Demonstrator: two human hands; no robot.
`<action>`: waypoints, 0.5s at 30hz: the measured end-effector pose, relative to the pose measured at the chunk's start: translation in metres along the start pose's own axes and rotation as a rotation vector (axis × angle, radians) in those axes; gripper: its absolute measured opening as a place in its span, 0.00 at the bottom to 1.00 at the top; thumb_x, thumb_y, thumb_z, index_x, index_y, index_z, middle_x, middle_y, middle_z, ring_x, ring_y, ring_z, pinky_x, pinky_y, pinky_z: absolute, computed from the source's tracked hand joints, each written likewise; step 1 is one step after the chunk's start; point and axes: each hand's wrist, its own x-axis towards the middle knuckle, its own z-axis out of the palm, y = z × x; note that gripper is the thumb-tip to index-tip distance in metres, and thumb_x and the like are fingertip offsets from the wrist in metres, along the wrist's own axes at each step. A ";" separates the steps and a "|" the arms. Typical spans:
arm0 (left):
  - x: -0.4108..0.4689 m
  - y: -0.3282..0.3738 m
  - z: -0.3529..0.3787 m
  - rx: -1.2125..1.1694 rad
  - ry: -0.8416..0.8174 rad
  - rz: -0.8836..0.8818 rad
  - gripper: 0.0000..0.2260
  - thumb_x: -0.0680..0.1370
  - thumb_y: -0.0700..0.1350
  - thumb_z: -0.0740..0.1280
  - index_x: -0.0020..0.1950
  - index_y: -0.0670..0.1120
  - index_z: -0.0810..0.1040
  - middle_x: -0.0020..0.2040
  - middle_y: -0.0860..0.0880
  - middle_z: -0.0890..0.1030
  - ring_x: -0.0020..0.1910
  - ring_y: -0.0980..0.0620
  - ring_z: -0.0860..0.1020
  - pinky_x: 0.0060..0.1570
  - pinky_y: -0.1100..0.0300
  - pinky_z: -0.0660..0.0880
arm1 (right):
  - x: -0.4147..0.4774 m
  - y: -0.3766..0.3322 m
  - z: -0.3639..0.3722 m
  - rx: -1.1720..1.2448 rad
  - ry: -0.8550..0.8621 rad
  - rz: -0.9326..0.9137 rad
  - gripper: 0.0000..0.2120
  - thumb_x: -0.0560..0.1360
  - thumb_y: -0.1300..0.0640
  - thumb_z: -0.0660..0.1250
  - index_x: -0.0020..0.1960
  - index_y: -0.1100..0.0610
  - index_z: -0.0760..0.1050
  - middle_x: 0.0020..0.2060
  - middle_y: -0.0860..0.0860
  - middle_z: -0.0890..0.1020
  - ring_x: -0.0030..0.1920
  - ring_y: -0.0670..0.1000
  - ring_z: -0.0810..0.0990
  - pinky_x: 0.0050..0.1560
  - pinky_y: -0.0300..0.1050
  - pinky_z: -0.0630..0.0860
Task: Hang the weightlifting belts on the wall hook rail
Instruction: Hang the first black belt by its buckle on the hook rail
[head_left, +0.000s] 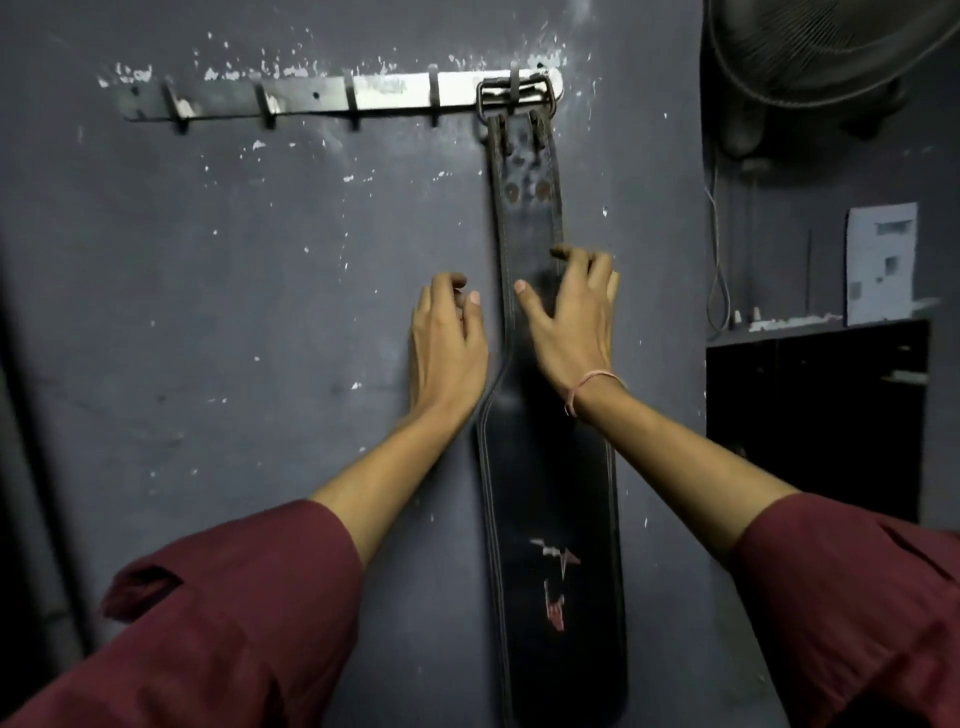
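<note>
A black leather weightlifting belt (550, 488) hangs straight down the grey wall, its metal buckle (517, 98) caught over the rightmost hook of the metal hook rail (332, 96). The other hooks on the rail are bare. My right hand (571, 317) lies over the belt's narrow upper strap with fingers spread, touching it without gripping. My left hand (447, 338) hovers just left of the strap, fingers loosely curled, holding nothing. Both forearms reach up from dark red sleeves.
A fan (821, 47) is mounted at the top right. Below it a dark cabinet (815, 410) carries a paper sheet (880, 260) and small items on top, with a cord (719, 270) dangling beside it. The wall paint is chipped around the rail.
</note>
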 end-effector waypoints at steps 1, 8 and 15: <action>-0.013 0.000 -0.011 -0.006 -0.012 -0.023 0.10 0.82 0.46 0.60 0.59 0.43 0.74 0.53 0.45 0.79 0.49 0.46 0.77 0.51 0.52 0.75 | -0.018 -0.003 -0.004 0.030 -0.056 0.001 0.22 0.76 0.50 0.66 0.66 0.58 0.69 0.61 0.56 0.71 0.62 0.56 0.69 0.64 0.46 0.67; -0.124 -0.010 -0.085 -0.075 -0.115 -0.226 0.07 0.82 0.44 0.61 0.52 0.44 0.76 0.47 0.46 0.82 0.43 0.52 0.77 0.47 0.57 0.75 | -0.145 -0.031 -0.028 0.236 -0.368 0.219 0.16 0.76 0.51 0.68 0.61 0.57 0.73 0.56 0.54 0.76 0.54 0.52 0.78 0.60 0.53 0.76; -0.249 -0.012 -0.134 -0.101 -0.245 -0.474 0.08 0.83 0.46 0.59 0.50 0.45 0.75 0.44 0.46 0.81 0.44 0.49 0.80 0.46 0.50 0.78 | -0.269 -0.049 -0.057 0.288 -0.556 0.368 0.13 0.78 0.51 0.67 0.59 0.55 0.73 0.54 0.52 0.78 0.54 0.49 0.78 0.55 0.49 0.79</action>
